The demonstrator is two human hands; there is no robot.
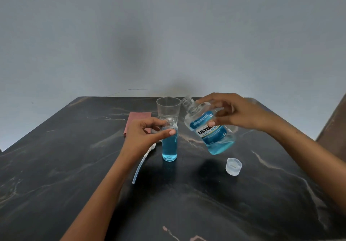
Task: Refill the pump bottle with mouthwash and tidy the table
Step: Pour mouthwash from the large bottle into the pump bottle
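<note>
A small clear pump bottle (169, 148) stands upright on the dark table (74, 166), open at the neck and filled with blue mouthwash up to its shoulder. My left hand (144, 135) holds it near the top between thumb and fingers. My right hand (236, 112) grips the large mouthwash bottle (209, 128), which is lifted off the table, uncapped and tilted left, its mouth up beside the glass. A little blue liquid sits in its lower end. Its clear cap (233, 166) lies on the table to the right. The pump head with its tube (142, 163) lies left of the small bottle.
An empty clear glass (168, 108) stands just behind the pump bottle. A folded reddish cloth (135, 122) lies at the back left, partly behind my left hand. A grey wall rises behind the table, and a brown edge (335, 121) shows at the far right.
</note>
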